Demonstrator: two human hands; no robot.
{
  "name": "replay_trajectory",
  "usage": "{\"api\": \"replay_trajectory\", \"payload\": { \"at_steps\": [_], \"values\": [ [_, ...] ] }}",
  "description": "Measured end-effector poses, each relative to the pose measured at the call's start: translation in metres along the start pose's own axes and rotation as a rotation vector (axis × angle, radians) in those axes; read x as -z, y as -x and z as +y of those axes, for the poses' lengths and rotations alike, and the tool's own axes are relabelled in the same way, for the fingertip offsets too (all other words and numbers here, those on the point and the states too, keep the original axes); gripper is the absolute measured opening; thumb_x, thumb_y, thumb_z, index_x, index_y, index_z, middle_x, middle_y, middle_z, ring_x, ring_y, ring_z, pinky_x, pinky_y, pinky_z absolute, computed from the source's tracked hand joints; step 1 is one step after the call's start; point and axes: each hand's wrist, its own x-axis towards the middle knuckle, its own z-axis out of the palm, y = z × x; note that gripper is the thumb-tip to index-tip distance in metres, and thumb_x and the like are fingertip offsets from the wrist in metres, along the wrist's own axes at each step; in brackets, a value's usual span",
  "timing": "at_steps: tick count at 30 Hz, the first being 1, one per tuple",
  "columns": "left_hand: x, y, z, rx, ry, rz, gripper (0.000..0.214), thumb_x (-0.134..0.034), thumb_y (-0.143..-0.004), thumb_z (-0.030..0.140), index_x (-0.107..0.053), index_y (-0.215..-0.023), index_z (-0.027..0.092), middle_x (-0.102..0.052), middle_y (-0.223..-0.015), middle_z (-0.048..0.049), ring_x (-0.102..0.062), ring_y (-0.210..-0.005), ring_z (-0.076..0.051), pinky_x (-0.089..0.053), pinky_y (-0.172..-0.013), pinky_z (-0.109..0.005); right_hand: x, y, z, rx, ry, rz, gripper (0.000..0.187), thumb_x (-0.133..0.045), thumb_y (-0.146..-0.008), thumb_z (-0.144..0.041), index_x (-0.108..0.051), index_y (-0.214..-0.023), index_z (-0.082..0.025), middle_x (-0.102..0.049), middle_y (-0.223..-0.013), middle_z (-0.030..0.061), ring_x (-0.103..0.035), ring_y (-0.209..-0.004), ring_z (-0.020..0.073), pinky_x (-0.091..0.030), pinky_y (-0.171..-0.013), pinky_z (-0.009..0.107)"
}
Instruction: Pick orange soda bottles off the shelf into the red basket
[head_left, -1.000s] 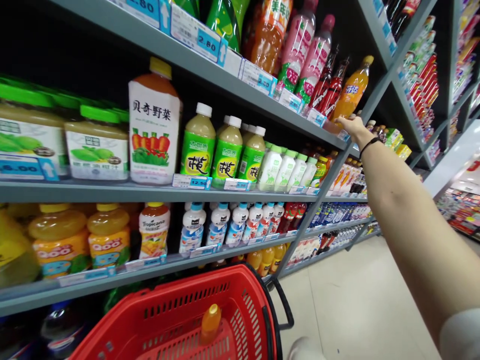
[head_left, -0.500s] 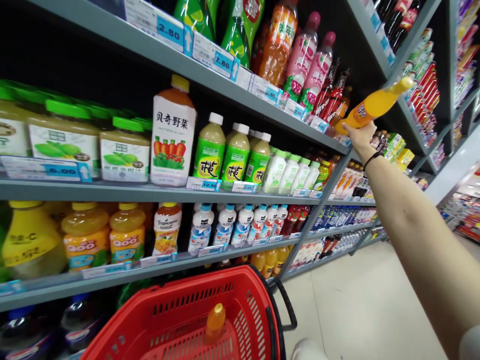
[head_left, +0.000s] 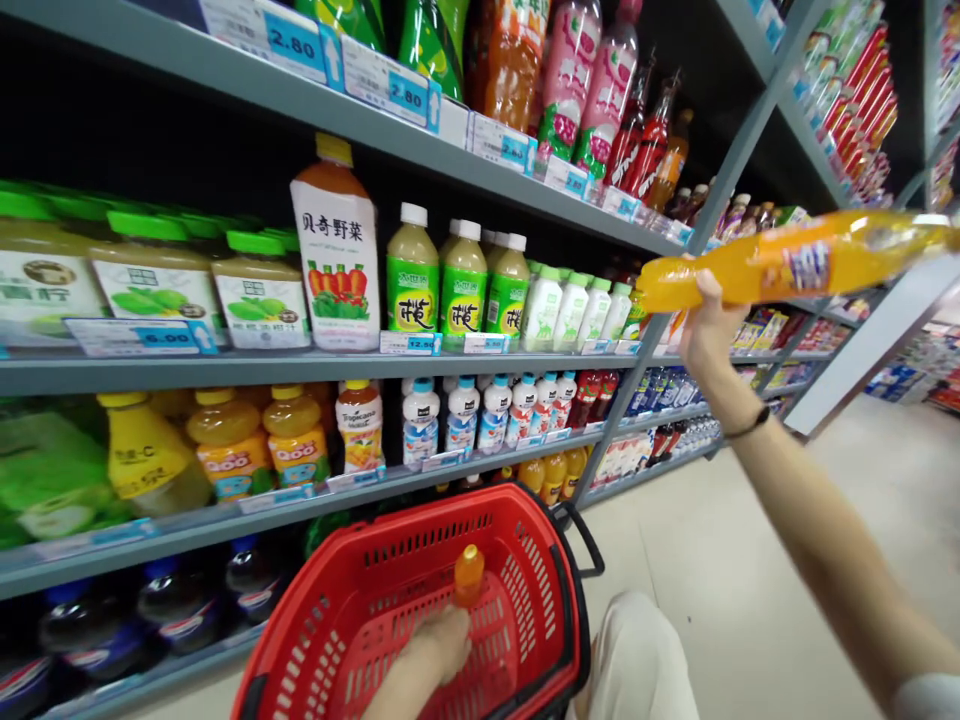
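Right hand (head_left: 705, 335) has its fingers clamped on the base of an orange soda bottle (head_left: 795, 265), held sideways in the open aisle, clear of the shelf edge (head_left: 480, 168). Down low, the left hand (head_left: 439, 640) rests inside the red basket (head_left: 352, 610), fingers curled loosely beside a small orange bottle (head_left: 469, 575) standing there; bare floor (head_left: 720, 560) lies open to the right.

Open aisle floor (head_left: 750, 560) right of the shelves (head_left: 450, 355): free passage. Packed bottle rows blocking every shelf bay. Red basket (head_left: 420, 560) open-topped, partly taken by small orange bottle (head_left: 469, 575) and left hand (head_left: 442, 640).
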Motion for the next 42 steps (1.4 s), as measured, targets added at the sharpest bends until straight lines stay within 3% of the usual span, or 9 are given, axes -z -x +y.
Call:
{"api": "replay_trajectory", "payload": {
  "at_steps": [5,10,13,15,18,23,27,34,42],
  "values": [
    [0.021,0.003,-0.006,-0.028,-0.020,0.000,0.045,-0.042,-0.102,0.019,-0.076,-0.122,-0.002,-0.072,-0.124,-0.0341,-0.069,-0.126,-0.047,-0.051,-0.107,-0.058,0.032,0.213,-0.072,-0.491,-0.336,-0.217,0.074,-0.055,-0.082,-0.089,-0.062,-0.138,-0.042,-0.067,-0.108,0.0095,-0.070,-0.112,0.0347,-0.062,-0.093,0.056],
    [0.059,0.009,-0.022,-0.292,0.583,0.295,0.096,-0.001,-0.104,0.074,-0.062,-0.147,0.014,-0.063,-0.151,-0.0198,-0.059,-0.144,-0.030,-0.043,-0.122,-0.044,0.030,0.337,-0.058,-1.021,-0.520,-0.724,0.054,-0.087,-0.069,-0.067,-0.074,-0.106,-0.030,-0.072,-0.099,0.0083,-0.071,-0.088,0.0315,-0.061,-0.083,0.050],
    [0.067,0.014,-0.017,-0.538,1.319,0.377,0.109,-0.043,-0.078,0.105,-0.066,-0.138,0.017,-0.068,-0.144,-0.0182,-0.062,-0.137,-0.034,-0.047,-0.118,-0.044,0.007,0.376,-0.038,-1.161,-0.487,-0.806,0.055,-0.090,-0.068,-0.060,-0.073,-0.109,-0.027,-0.074,-0.108,0.0065,-0.070,-0.094,0.0272,-0.060,-0.089,0.045],
    [0.064,0.016,-0.007,-0.392,1.557,0.483,0.093,-0.088,-0.060,0.084,-0.072,-0.121,0.015,-0.074,-0.130,-0.0168,-0.069,-0.121,-0.032,-0.051,-0.111,-0.039,-0.007,0.401,-0.029,-1.209,-0.482,-0.899,0.061,-0.092,-0.068,-0.054,-0.071,-0.117,-0.025,-0.074,-0.115,0.0071,-0.070,-0.102,0.0269,-0.059,-0.094,0.044],
    [0.053,0.016,0.006,-0.197,1.632,0.611,0.079,-0.106,-0.046,0.047,-0.070,-0.106,0.012,-0.077,-0.101,-0.0116,-0.073,-0.087,-0.023,-0.056,-0.083,-0.032,-0.018,0.439,-0.023,-1.273,-0.484,-0.986,0.072,-0.097,-0.063,-0.047,-0.067,-0.124,-0.022,-0.074,-0.122,0.0091,-0.071,-0.112,0.0289,-0.056,-0.102,0.044],
    [0.051,0.017,0.002,-0.101,1.789,0.628,0.070,-0.098,-0.057,0.055,-0.068,-0.103,0.012,-0.075,-0.087,-0.0081,-0.071,-0.074,-0.019,-0.053,-0.068,-0.028,-0.016,0.474,-0.030,-1.641,-0.691,-0.805,0.081,-0.088,-0.066,-0.074,-0.069,-0.128,-0.025,-0.076,-0.113,0.0093,-0.074,-0.103,0.0296,-0.060,-0.078,0.036],
    [0.072,0.022,-0.015,-0.148,1.944,0.597,0.081,-0.091,-0.059,0.068,-0.070,-0.110,0.010,-0.077,-0.091,-0.0107,-0.074,-0.079,-0.022,-0.055,-0.067,-0.028,-0.011,0.477,-0.043,-1.991,-1.089,-0.892,0.085,-0.059,-0.079,-0.094,-0.075,-0.107,-0.016,-0.076,-0.098,0.0169,-0.073,-0.085,0.0294,-0.057,-0.061,0.034],
    [0.091,0.026,-0.032,-0.361,1.970,0.666,0.074,-0.095,-0.066,0.057,-0.071,-0.120,0.014,-0.079,-0.108,-0.0088,-0.077,-0.103,-0.026,-0.060,-0.092,-0.033,-0.006,0.471,-0.049,-1.966,-1.165,-0.904,0.071,-0.073,-0.084,-0.082,-0.075,-0.102,-0.013,-0.075,-0.096,0.0161,-0.069,-0.076,0.0193,-0.054,-0.057,0.024],
    [0.092,0.016,-0.036,-0.397,2.096,0.756,0.068,-0.088,-0.071,0.064,-0.074,-0.115,0.014,-0.078,-0.100,-0.0049,-0.075,-0.088,-0.018,-0.063,-0.087,-0.032,-0.004,0.468,-0.047,-1.869,-0.861,-0.770,0.077,-0.087,-0.072,-0.077,-0.061,-0.108,-0.014,-0.071,-0.083,0.0086,-0.060,-0.066,0.0140,-0.045,-0.048,0.021]
  ]
}}
